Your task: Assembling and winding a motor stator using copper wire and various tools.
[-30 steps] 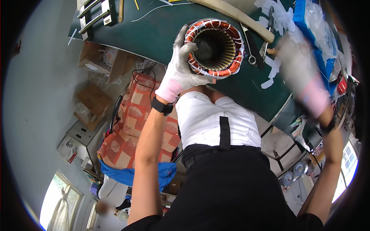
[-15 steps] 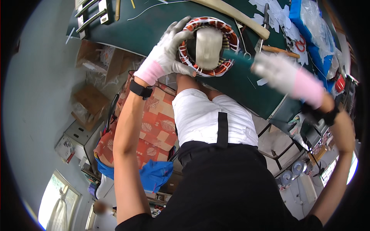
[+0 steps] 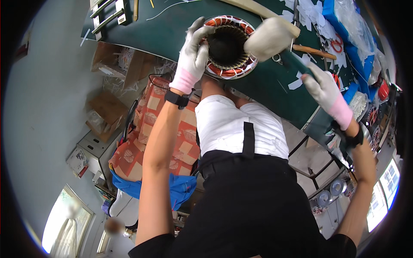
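Holding mallet (image 3: 269, 39), stator (image 3: 223, 69) partly hidden, wooden handle (image 3: 315, 52), white scraps (image 3: 309, 15) nearby

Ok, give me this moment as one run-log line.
Left hand: on left rim of wound stator | right hand: gripping mallet handle | mallet head: blurred, at stator's right rim, contact unclear | bench: white paper pieces, blue tray

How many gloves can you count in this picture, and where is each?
2: one glove on the left hand, at the copper-wound ring; another glove on the right hand, holding the mallet. More could be hidden from view.
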Motion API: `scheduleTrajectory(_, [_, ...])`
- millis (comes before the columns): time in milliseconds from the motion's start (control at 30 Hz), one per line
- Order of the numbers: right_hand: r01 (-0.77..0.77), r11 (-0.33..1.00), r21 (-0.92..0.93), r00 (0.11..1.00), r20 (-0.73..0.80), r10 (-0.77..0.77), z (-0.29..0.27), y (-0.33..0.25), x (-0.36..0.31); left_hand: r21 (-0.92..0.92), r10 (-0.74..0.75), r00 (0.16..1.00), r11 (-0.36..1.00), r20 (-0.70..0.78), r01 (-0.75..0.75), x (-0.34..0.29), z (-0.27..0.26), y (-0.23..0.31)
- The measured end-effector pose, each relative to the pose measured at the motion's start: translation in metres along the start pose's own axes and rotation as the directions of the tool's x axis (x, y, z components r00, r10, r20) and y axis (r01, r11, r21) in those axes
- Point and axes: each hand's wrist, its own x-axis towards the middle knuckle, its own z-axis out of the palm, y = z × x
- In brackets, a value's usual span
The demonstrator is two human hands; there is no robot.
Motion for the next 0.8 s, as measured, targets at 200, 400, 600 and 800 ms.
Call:
scheduleTrajectory(200, [-0.31,0.808,0.502,0.694,-0.461,0.553,0.056,0.119,-0.071,0.006,-0.13,0.901,0.989,-0.413,0.145,-0.03,0.054,0.024])
scheduleTrajectory(400, [-0.416,0.72,0.556,0.655,-0.366,0.661,0.077,0.149,-0.099,-0.021,-0.259,0.819,0.957,-0.512,0.29,-0.035,0.086,0.032])
scheduleTrajectory(600, [-0.39,0.787,0.478,0.844,-0.156,0.513,0.031,0.065,-0.069,0.07,-0.205,0.94,0.97,-0.273,0.232,-0.03,0.042,0.028])
scheduleTrajectory(800, [-0.322,0.941,0.103,0.936,0.181,0.301,0.004,-0.032,0.011,0.039,-0.146,0.839,0.98,-0.523,0.195,-0.034,0.076,0.027])
